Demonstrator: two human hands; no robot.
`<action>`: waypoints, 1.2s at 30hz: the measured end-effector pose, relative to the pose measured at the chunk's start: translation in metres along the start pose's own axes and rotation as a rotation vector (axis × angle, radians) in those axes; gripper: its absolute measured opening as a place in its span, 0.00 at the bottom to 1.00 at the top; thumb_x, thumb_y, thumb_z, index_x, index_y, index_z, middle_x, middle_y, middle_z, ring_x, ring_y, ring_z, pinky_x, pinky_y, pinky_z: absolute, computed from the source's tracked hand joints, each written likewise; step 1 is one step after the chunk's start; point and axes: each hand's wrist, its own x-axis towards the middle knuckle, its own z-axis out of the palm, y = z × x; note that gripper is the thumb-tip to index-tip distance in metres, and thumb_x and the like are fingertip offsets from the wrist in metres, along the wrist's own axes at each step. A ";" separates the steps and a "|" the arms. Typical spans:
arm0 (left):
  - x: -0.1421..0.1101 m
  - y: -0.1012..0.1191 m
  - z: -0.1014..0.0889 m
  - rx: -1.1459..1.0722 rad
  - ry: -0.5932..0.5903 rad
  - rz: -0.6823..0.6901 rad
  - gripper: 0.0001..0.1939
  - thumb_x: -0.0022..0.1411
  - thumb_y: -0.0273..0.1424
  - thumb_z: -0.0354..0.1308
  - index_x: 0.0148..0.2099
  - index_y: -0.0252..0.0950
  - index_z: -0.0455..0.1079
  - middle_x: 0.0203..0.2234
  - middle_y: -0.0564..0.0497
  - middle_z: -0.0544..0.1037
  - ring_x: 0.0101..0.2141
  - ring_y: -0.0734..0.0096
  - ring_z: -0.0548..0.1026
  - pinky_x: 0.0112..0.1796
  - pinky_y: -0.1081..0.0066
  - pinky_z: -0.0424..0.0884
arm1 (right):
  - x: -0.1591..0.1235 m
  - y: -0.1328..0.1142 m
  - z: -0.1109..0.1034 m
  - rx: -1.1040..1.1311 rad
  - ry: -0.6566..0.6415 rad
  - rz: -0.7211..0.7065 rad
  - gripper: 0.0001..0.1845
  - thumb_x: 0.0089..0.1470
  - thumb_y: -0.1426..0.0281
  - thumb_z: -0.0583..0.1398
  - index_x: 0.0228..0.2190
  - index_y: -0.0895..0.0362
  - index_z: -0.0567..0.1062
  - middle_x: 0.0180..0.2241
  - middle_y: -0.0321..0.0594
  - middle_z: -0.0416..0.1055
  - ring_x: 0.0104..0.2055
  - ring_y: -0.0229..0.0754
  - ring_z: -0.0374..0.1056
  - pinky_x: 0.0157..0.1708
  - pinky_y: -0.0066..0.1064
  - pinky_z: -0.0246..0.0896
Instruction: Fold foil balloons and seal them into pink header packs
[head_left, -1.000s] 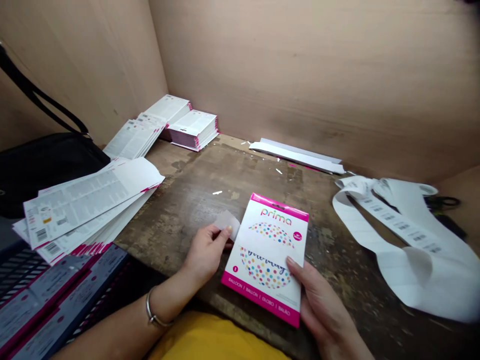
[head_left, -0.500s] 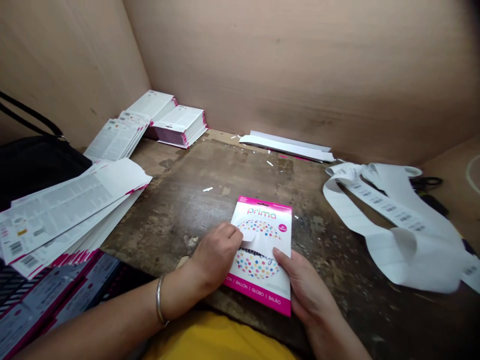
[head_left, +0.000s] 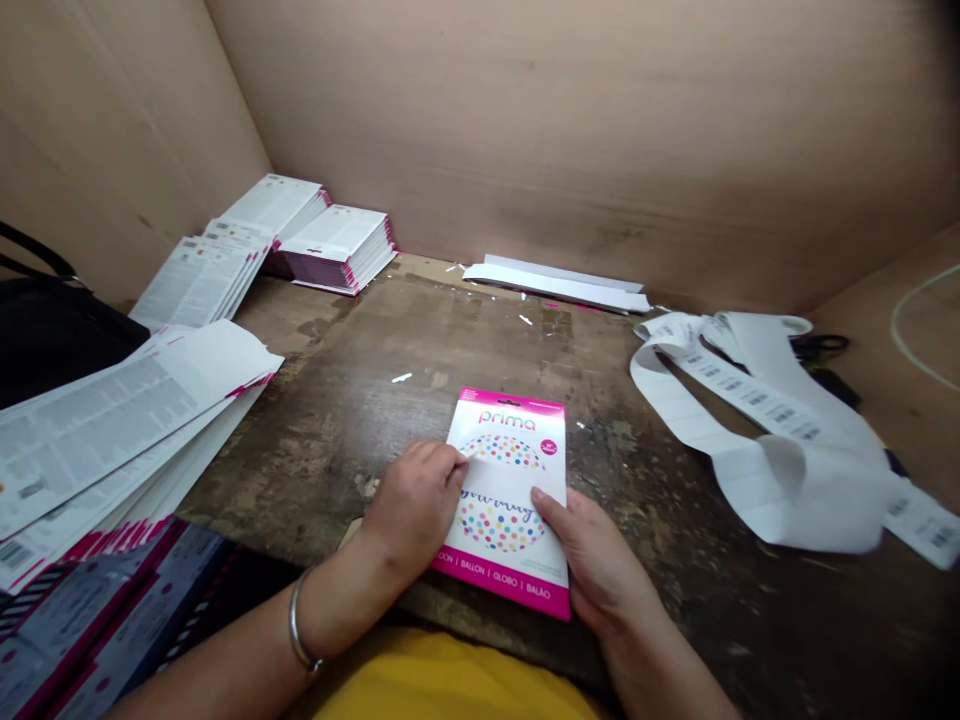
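Note:
A flat balloon packet [head_left: 513, 530] with pink top and bottom bands, the word "prima" and coloured dots lies face up in front of me, tilted slightly. My right hand [head_left: 592, 555] grips its right edge, thumb on the front and fingers behind. My left hand [head_left: 421, 500] is closed in a pinch over the packet's left part, its fingertips near the upper dots. A pale band crosses the middle of the printed balloon beside those fingertips; I cannot tell whether it is a loose slip. What the left fingers pinch is hidden.
Stacks of similar packets [head_left: 337, 235] stand at the back left, and more packets [head_left: 142, 400] fan out at the left edge. White label strips [head_left: 802, 490] curl at the right, near black-handled scissors [head_left: 825, 345]. Folded white paper [head_left: 555, 285] lies along the back wall.
A white slip that stood raised at my left fingertips no longer shows as raised. My left hand stays at the packet's left side, and the right keeps its grip. The whole view has shifted a little.

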 end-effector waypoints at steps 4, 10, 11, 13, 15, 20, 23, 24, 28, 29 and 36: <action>-0.006 0.004 0.007 0.169 -0.068 0.066 0.06 0.63 0.24 0.50 0.37 0.35 0.68 0.32 0.48 0.74 0.34 0.63 0.71 0.36 0.64 0.69 | -0.007 -0.007 -0.007 -0.412 0.003 -0.149 0.25 0.50 0.60 0.61 0.47 0.59 0.67 0.39 0.49 0.76 0.37 0.53 0.73 0.34 0.43 0.69; -0.008 0.002 0.010 0.265 -0.067 0.116 0.05 0.63 0.24 0.51 0.38 0.35 0.68 0.31 0.48 0.74 0.32 0.63 0.72 0.34 0.65 0.70 | -0.028 -0.018 -0.027 -1.688 0.327 -0.802 0.28 0.55 0.59 0.55 0.54 0.58 0.65 0.52 0.53 0.67 0.54 0.59 0.62 0.49 0.53 0.60; -0.008 0.002 0.010 0.254 -0.056 0.117 0.06 0.63 0.24 0.50 0.38 0.35 0.68 0.31 0.48 0.74 0.32 0.63 0.72 0.34 0.66 0.70 | -0.029 -0.015 -0.029 -1.782 0.219 -0.897 0.26 0.57 0.62 0.53 0.56 0.56 0.63 0.56 0.48 0.63 0.59 0.57 0.56 0.54 0.52 0.55; -0.008 0.003 0.010 0.206 -0.017 0.097 0.07 0.64 0.25 0.49 0.38 0.35 0.68 0.31 0.49 0.75 0.32 0.65 0.73 0.34 0.67 0.70 | -0.030 -0.005 -0.028 -1.904 -0.011 -0.947 0.25 0.59 0.64 0.51 0.58 0.51 0.60 0.61 0.39 0.56 0.64 0.53 0.46 0.59 0.53 0.47; -0.009 0.004 0.009 0.152 0.029 0.069 0.08 0.65 0.26 0.48 0.38 0.35 0.68 0.30 0.49 0.75 0.32 0.67 0.74 0.34 0.68 0.69 | -0.028 0.005 -0.022 -1.948 -0.088 -0.921 0.28 0.59 0.62 0.52 0.60 0.53 0.56 0.62 0.39 0.53 0.65 0.54 0.42 0.60 0.55 0.42; -0.009 0.005 0.008 0.092 0.047 0.039 0.08 0.65 0.27 0.48 0.38 0.35 0.69 0.32 0.48 0.76 0.32 0.67 0.75 0.34 0.69 0.70 | -0.019 0.019 0.011 -1.885 -0.133 -0.904 0.36 0.55 0.56 0.54 0.60 0.62 0.56 0.62 0.48 0.51 0.65 0.58 0.42 0.62 0.55 0.35; -0.008 0.003 0.007 0.048 0.041 0.040 0.09 0.65 0.28 0.48 0.39 0.35 0.70 0.33 0.48 0.77 0.34 0.67 0.75 0.36 0.69 0.70 | -0.014 0.019 0.027 -1.857 -0.163 -0.858 0.37 0.54 0.55 0.55 0.58 0.65 0.60 0.60 0.55 0.55 0.62 0.60 0.48 0.61 0.54 0.38; -0.008 0.002 0.007 0.038 0.036 0.038 0.09 0.65 0.28 0.48 0.40 0.36 0.70 0.33 0.49 0.77 0.34 0.67 0.75 0.36 0.69 0.70 | -0.013 0.018 0.030 -1.854 -0.169 -0.845 0.37 0.54 0.55 0.54 0.58 0.66 0.60 0.60 0.56 0.56 0.62 0.61 0.49 0.61 0.53 0.39; -0.008 0.000 0.005 0.033 0.030 0.033 0.09 0.65 0.30 0.49 0.41 0.37 0.71 0.34 0.49 0.77 0.34 0.67 0.76 0.35 0.70 0.71 | -0.013 0.012 0.028 -1.821 -0.245 -0.819 0.36 0.55 0.56 0.54 0.59 0.64 0.58 0.61 0.54 0.54 0.63 0.59 0.47 0.62 0.53 0.37; -0.008 -0.001 0.005 0.038 0.034 0.035 0.10 0.65 0.30 0.49 0.41 0.37 0.71 0.34 0.49 0.78 0.34 0.67 0.76 0.34 0.70 0.71 | -0.013 0.009 0.026 -1.798 -0.277 -0.817 0.35 0.56 0.57 0.54 0.60 0.63 0.57 0.61 0.52 0.53 0.64 0.57 0.45 0.62 0.53 0.36; -0.007 0.000 0.005 0.109 0.035 0.058 0.11 0.65 0.31 0.48 0.40 0.36 0.71 0.33 0.48 0.78 0.32 0.66 0.77 0.30 0.70 0.70 | -0.023 -0.013 -0.002 -1.687 -0.500 -0.853 0.31 0.56 0.67 0.56 0.60 0.57 0.56 0.62 0.41 0.52 0.65 0.44 0.42 0.63 0.41 0.42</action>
